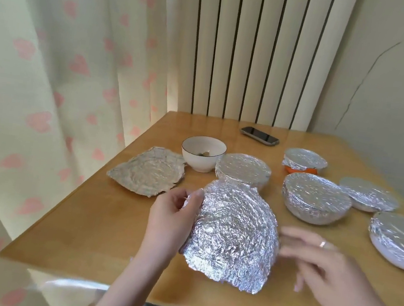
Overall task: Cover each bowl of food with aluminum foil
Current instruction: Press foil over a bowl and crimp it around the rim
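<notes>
My left hand (172, 219) grips the left edge of a crumpled, dome-shaped sheet of foil (233, 236) held tilted above the table's near middle. My right hand (327, 273) is blurred, just right of the sheet, fingers spread and holding nothing. An uncovered white bowl (203, 153) with a little food in it stands at the back left. A second loose foil sheet (148, 169) lies flat to its left. Several bowls wear foil: one in the centre (242, 170), an orange one (304, 163), a large one (316, 198), and two at the right (369, 194) (403, 239).
The wooden table (95, 228) has its left and near edges in view. A dark phone (260, 135) lies at the back by the radiator (258, 51). A curtain with pink hearts (57, 79) hangs along the left side.
</notes>
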Demonstrator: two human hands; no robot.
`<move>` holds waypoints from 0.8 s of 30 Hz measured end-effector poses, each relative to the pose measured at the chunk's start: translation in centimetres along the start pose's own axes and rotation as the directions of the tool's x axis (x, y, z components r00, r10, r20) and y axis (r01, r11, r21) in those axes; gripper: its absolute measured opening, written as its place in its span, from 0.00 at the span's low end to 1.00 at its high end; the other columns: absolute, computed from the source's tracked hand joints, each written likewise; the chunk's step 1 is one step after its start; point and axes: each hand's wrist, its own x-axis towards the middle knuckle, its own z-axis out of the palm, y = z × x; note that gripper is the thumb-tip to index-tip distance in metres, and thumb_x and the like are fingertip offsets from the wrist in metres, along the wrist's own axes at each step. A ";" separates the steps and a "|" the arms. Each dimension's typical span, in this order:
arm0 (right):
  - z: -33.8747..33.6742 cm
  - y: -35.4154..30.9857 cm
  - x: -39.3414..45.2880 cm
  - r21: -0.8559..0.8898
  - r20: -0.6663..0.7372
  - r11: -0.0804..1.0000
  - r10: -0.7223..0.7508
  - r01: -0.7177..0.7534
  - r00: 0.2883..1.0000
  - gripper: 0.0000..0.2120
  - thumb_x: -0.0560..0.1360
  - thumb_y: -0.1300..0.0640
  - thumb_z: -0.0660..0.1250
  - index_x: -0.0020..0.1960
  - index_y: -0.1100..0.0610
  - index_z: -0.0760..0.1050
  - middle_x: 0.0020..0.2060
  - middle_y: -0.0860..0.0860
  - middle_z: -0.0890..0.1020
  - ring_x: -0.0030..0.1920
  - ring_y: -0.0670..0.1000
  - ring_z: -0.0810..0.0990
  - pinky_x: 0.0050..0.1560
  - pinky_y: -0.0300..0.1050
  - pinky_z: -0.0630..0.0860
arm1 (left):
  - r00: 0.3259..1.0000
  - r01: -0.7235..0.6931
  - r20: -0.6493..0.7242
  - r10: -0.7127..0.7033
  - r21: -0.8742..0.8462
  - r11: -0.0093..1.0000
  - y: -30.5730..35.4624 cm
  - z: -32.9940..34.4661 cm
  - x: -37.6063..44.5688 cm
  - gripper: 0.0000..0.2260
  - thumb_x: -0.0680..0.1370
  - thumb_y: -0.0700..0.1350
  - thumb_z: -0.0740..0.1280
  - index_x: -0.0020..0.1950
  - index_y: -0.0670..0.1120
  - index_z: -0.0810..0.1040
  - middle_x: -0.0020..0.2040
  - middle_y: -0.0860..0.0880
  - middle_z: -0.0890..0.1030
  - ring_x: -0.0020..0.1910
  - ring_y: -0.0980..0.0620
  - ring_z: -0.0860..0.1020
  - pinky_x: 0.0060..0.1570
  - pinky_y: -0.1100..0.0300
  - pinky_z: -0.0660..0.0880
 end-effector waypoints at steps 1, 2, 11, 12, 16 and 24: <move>-0.1 -0.4 0.3 0.155 -0.041 0.984 0.089 -0.081 0.995 0.22 0.77 0.72 0.59 0.45 0.48 0.83 0.53 0.43 0.80 0.35 0.45 0.81 0.34 0.36 0.77 | 1.000 0.012 0.011 -0.012 0.010 1.000 -0.1 0.2 0.1 0.16 0.79 0.49 0.66 0.35 0.41 0.74 0.24 0.49 0.70 0.22 0.53 0.65 0.24 0.63 0.62; 0.2 -0.3 0.9 0.300 -0.099 0.942 0.186 -0.149 0.978 0.20 0.77 0.73 0.58 0.49 0.53 0.82 0.52 0.49 0.81 0.35 0.47 0.80 0.32 0.39 0.78 | 1.000 0.016 0.022 -0.017 0.024 1.000 -0.2 0.5 0.1 0.16 0.79 0.49 0.67 0.34 0.43 0.75 0.23 0.50 0.70 0.22 0.53 0.66 0.25 0.62 0.63; 4.7 -2.0 3.7 0.440 -0.171 0.833 0.444 -0.335 0.879 0.06 0.76 0.61 0.66 0.47 0.52 0.81 0.35 0.50 0.77 0.34 0.44 0.72 0.32 0.30 0.67 | 0.998 -0.050 -0.016 0.054 0.162 0.986 -1.1 1.1 0.1 0.07 0.76 0.49 0.70 0.38 0.50 0.79 0.25 0.50 0.77 0.24 0.49 0.73 0.29 0.54 0.70; 5.0 -2.0 3.9 0.456 -0.188 0.821 0.465 -0.342 0.865 0.07 0.76 0.62 0.66 0.46 0.53 0.81 0.33 0.49 0.76 0.33 0.44 0.71 0.31 0.31 0.67 | 0.999 -0.030 -0.021 0.034 0.148 0.988 -1.3 1.0 0.2 0.07 0.76 0.48 0.70 0.39 0.50 0.79 0.26 0.52 0.77 0.23 0.51 0.72 0.28 0.58 0.69; 5.9 -1.7 4.3 0.529 -0.221 0.764 0.545 -0.370 0.809 0.07 0.76 0.62 0.66 0.47 0.51 0.80 0.35 0.51 0.78 0.35 0.47 0.74 0.34 0.34 0.70 | 0.996 0.090 -0.030 -0.089 0.050 0.995 -2.1 1.1 0.6 0.02 0.76 0.45 0.72 0.44 0.50 0.81 0.33 0.52 0.76 0.21 0.52 0.71 0.25 0.63 0.66; 5.2 -1.4 4.7 0.736 -0.107 0.559 0.653 -0.382 0.750 0.17 0.72 0.73 0.66 0.51 0.53 0.79 0.51 0.53 0.79 0.42 0.45 0.78 0.40 0.39 0.74 | 0.996 0.089 -0.009 -0.089 -0.026 0.996 -2.4 1.6 0.2 0.04 0.76 0.45 0.72 0.41 0.52 0.81 0.34 0.53 0.76 0.24 0.55 0.70 0.29 0.59 0.66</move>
